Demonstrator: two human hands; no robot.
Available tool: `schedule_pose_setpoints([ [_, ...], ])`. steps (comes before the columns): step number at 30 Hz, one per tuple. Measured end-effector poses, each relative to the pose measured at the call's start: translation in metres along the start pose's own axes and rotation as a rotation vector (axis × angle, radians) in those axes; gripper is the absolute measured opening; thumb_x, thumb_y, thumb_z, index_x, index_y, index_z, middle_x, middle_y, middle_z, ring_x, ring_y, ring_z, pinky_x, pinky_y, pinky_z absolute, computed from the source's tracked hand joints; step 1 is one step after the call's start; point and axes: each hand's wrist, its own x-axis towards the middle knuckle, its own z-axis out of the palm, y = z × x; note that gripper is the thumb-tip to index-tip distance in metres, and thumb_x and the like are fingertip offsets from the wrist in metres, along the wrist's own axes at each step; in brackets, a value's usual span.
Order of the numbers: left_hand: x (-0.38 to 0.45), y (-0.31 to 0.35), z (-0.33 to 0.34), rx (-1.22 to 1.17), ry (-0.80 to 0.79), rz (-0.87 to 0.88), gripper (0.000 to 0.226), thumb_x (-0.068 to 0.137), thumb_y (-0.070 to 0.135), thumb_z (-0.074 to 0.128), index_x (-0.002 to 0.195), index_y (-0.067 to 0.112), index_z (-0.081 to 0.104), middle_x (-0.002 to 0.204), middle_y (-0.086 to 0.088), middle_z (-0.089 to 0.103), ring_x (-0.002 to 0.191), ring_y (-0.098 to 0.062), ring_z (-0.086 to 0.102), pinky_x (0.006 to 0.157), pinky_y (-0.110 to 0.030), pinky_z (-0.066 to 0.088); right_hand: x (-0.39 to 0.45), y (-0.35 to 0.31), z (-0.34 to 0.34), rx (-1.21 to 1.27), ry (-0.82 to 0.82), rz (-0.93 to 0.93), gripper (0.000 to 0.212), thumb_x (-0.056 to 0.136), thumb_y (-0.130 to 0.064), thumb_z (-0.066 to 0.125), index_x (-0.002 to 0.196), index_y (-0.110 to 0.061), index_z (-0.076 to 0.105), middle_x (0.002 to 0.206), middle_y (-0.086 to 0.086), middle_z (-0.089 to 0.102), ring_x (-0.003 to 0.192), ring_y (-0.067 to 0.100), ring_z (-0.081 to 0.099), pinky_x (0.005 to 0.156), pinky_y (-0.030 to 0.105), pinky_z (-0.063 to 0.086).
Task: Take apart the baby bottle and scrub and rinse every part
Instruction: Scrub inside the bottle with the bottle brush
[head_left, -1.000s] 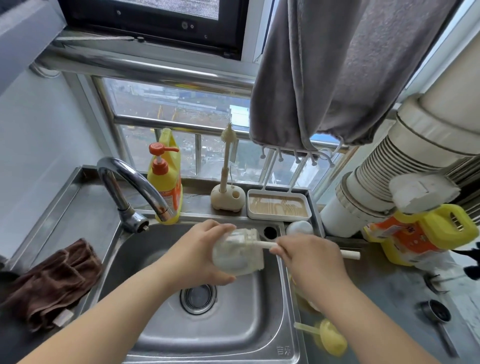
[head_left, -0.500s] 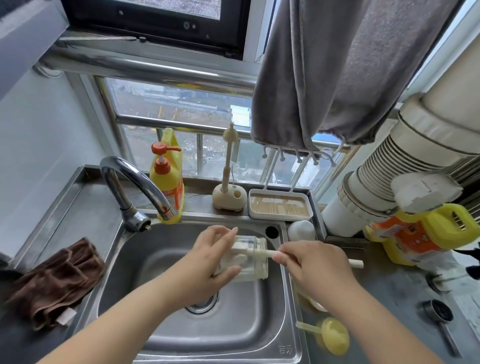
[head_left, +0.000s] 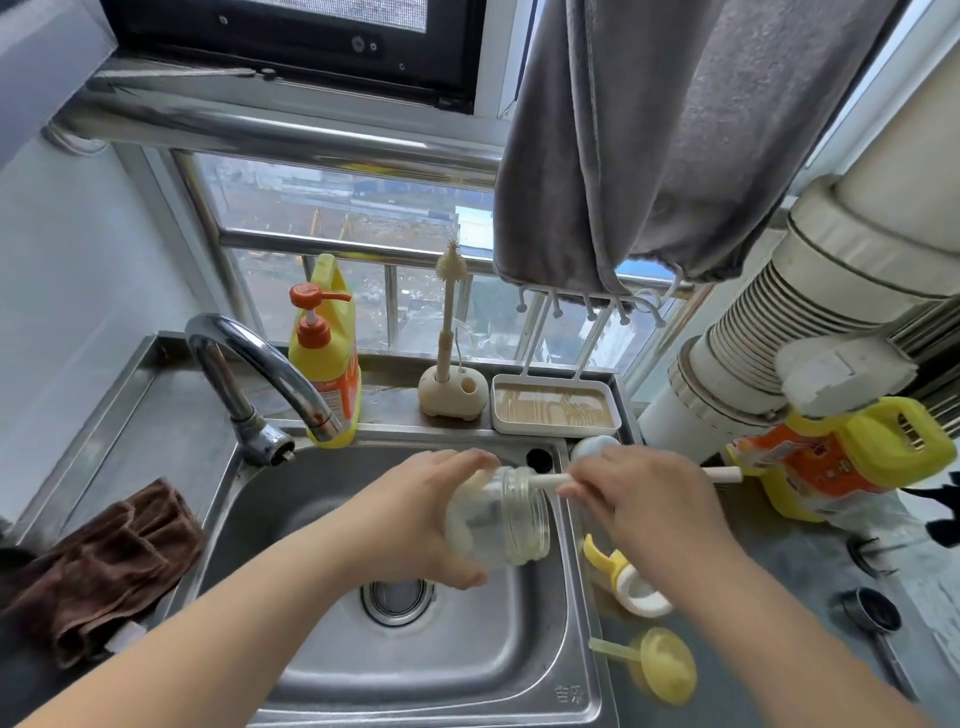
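My left hand (head_left: 415, 512) grips the clear bottle body (head_left: 501, 517), held on its side over the steel sink (head_left: 415, 654) with its mouth facing right. My right hand (head_left: 641, 501) pinches the white handle of a bottle brush (head_left: 724, 474); the brush head is inside the bottle. On the counter to the right lie a yellow-and-white handled collar (head_left: 631, 584) and a yellow lid with a straw (head_left: 665, 670). A pale round cap (head_left: 592, 447) sits behind my right hand.
The faucet (head_left: 260, 364) arches over the sink's back left. A yellow soap pump bottle (head_left: 327, 364), brush stand (head_left: 452, 395) and white tray (head_left: 556, 413) line the sill. A brown cloth (head_left: 104, 561) lies left; a yellow detergent jug (head_left: 841, 457) and metal scoop (head_left: 872, 616) lie right.
The bottle has turned so its open mouth faces right and sits a little lower. The brush handle has slid outward to the right, and the collar on the counter has come into sight.
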Motion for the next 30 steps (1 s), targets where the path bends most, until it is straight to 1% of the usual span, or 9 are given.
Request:
schedule_pose_setpoints([
  [3, 0.002, -0.002, -0.008, -0.076, 0.090, -0.032, 0.095, 0.055, 0.040, 0.086, 0.137, 0.034, 0.038, 0.124, 0.019, 0.048, 0.114, -0.002, 0.046, 0.094, -0.016, 0.038, -0.003, 0.012, -0.013, -0.001, 0.004, 0.026, 0.023, 0.076, -0.039, 0.071, 0.061, -0.026, 0.060, 0.050, -0.008, 0.048, 0.040, 0.014, 0.047, 0.040, 0.020, 0.021],
  [7, 0.006, 0.005, -0.005, -0.051, 0.071, -0.023, 0.095, 0.057, 0.041, 0.084, 0.139, 0.031, 0.036, 0.126, 0.016, 0.047, 0.117, -0.005, 0.044, 0.096, -0.019, 0.038, 0.002, -0.012, 0.004, -0.008, -0.094, 0.053, 0.028, 0.065, -0.040, 0.081, 0.058, -0.024, 0.059, 0.049, -0.005, 0.051, 0.039, 0.019, 0.051, 0.042, 0.020, 0.018],
  [9, 0.003, 0.001, -0.004, 0.033, 0.036, -0.028, 0.095, 0.058, 0.044, 0.083, 0.139, 0.032, 0.035, 0.128, 0.015, 0.044, 0.118, -0.007, 0.042, 0.098, -0.020, 0.037, 0.003, -0.015, 0.009, -0.023, -0.109, 0.047, 0.025, 0.077, -0.046, 0.070, 0.068, -0.025, 0.062, 0.060, -0.004, 0.057, 0.052, 0.020, 0.058, 0.045, 0.024, 0.024],
  [11, 0.001, -0.008, -0.007, 0.042, 0.043, -0.063, 0.093, 0.057, 0.045, 0.082, 0.137, 0.033, 0.036, 0.124, 0.016, 0.045, 0.117, -0.007, 0.044, 0.098, -0.022, 0.039, 0.003, -0.003, -0.006, 0.028, -0.159, 0.071, 0.030, 0.093, -0.052, 0.043, 0.089, -0.027, 0.060, 0.081, -0.005, 0.060, 0.075, 0.017, 0.060, 0.056, 0.029, 0.037],
  [13, 0.003, -0.012, -0.007, 0.021, 0.085, -0.071, 0.092, 0.055, 0.046, 0.083, 0.135, 0.032, 0.039, 0.121, 0.017, 0.047, 0.116, -0.008, 0.047, 0.097, -0.024, 0.040, 0.001, 0.004, -0.015, 0.096, -0.151, 0.103, 0.036, 0.096, -0.053, 0.029, 0.098, -0.029, 0.056, 0.091, -0.007, 0.059, 0.084, 0.013, 0.058, 0.066, 0.029, 0.041],
  [18, 0.006, -0.006, 0.002, 0.074, 0.027, -0.028, 0.093, 0.058, 0.046, 0.081, 0.138, 0.033, 0.035, 0.126, 0.015, 0.046, 0.117, -0.007, 0.042, 0.098, -0.021, 0.037, 0.010, -0.017, 0.005, 0.067, -0.308, 0.070, 0.039, 0.096, -0.054, 0.031, 0.098, -0.024, 0.055, 0.096, -0.003, 0.060, 0.093, 0.019, 0.058, 0.062, 0.030, 0.031],
  [21, -0.001, -0.019, 0.002, 0.043, 0.050, -0.082, 0.092, 0.058, 0.046, 0.081, 0.137, 0.033, 0.036, 0.123, 0.017, 0.045, 0.116, -0.006, 0.042, 0.097, -0.020, 0.038, 0.002, 0.001, 0.005, 0.109, -0.313, 0.154, 0.040, 0.094, -0.057, 0.030, 0.098, -0.028, 0.057, 0.093, -0.007, 0.060, 0.090, 0.015, 0.058, 0.064, 0.029, 0.036],
  [25, -0.003, -0.015, 0.020, 0.065, 0.003, -0.055, 0.096, 0.059, 0.049, 0.081, 0.140, 0.033, 0.033, 0.129, 0.013, 0.045, 0.121, -0.008, 0.038, 0.100, -0.020, 0.034, -0.003, -0.021, 0.014, 0.131, -0.339, 0.109, 0.036, 0.096, -0.053, 0.031, 0.099, -0.027, 0.056, 0.097, -0.006, 0.060, 0.092, 0.018, 0.058, 0.064, 0.030, 0.034],
  [30, -0.010, -0.024, 0.021, -0.022, 0.034, -0.041, 0.098, 0.059, 0.049, 0.083, 0.141, 0.039, 0.030, 0.126, 0.021, 0.035, 0.120, 0.001, 0.030, 0.099, -0.013, 0.027, -0.012, -0.023, 0.010, 0.153, -0.215, 0.176, 0.028, 0.093, -0.054, 0.040, 0.095, -0.033, 0.058, 0.087, -0.007, 0.061, 0.081, 0.013, 0.059, 0.056, 0.029, 0.031],
])
